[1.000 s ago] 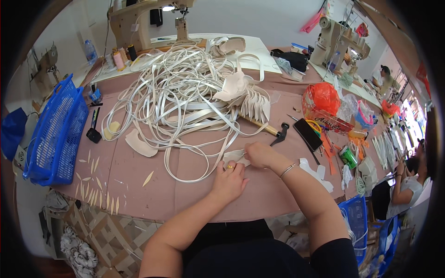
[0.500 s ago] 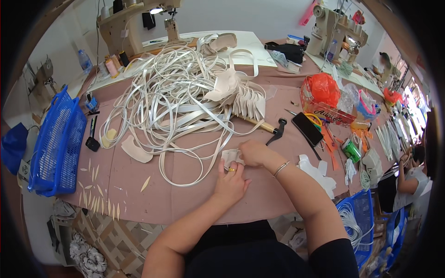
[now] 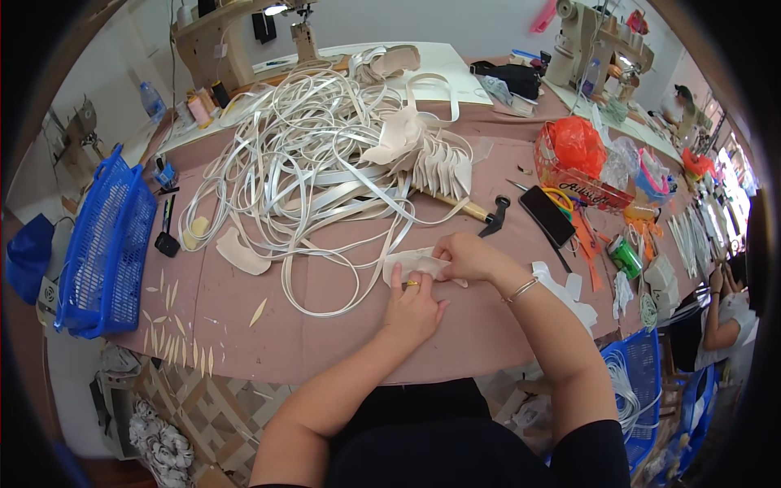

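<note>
A small cream cut piece (image 3: 413, 259), like leather or lining, lies on the cloth-covered table in front of me. My left hand (image 3: 412, 312), with a ring on one finger, presses its stretched fingers on the near side of the piece. From the right, my right hand (image 3: 470, 259) has its fingers bent and pinched at the piece's right part, and they hide some of it. Just beyond the hands is a big tangle of cream and white straps (image 3: 305, 154), with a fanned row of strapped cream pieces (image 3: 443, 169) at its right end.
A hammer (image 3: 498, 216) lies behind my right hand, a black phone (image 3: 546, 216) right of it. White cut pieces (image 3: 565, 297) sit by my right forearm. Blue baskets (image 3: 106, 252) stand at the left, near small leaf-shaped scraps (image 3: 180, 324). Sewing machines (image 3: 213, 57) stand at the back.
The cream piece now shows more of its surface, spread flatter and wider. My right hand has moved slightly right and nearer the table; the view has shifted a little.
</note>
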A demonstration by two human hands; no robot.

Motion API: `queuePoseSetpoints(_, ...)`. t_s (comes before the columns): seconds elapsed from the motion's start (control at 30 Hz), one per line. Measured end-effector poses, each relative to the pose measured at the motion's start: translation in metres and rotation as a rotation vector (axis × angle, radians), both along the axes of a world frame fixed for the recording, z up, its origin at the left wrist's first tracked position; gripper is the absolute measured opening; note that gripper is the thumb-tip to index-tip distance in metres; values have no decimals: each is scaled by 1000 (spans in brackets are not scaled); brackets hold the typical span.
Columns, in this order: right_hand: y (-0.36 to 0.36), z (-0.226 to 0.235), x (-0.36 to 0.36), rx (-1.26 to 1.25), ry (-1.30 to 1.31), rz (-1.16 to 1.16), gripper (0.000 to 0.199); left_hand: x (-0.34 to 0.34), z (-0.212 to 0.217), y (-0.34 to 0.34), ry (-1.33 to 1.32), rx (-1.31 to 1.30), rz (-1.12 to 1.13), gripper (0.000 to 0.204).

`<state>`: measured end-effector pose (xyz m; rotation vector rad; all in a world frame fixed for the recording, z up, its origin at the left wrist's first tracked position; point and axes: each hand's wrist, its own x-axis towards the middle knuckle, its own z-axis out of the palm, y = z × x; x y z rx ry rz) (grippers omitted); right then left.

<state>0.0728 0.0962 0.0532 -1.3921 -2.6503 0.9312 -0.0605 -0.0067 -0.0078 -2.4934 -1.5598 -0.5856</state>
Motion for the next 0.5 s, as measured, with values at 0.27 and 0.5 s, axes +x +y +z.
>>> queuePoseSetpoints(0.27, -8, -19, -7, 243, -104, -51, 24, -1, -3, -1, -43, 110, 31, 55)
queuePoseSetpoints(0.5, -5, -18, -1, 168, 39, -122, 19, 7, 3, 8, 131, -42, -27, 58)
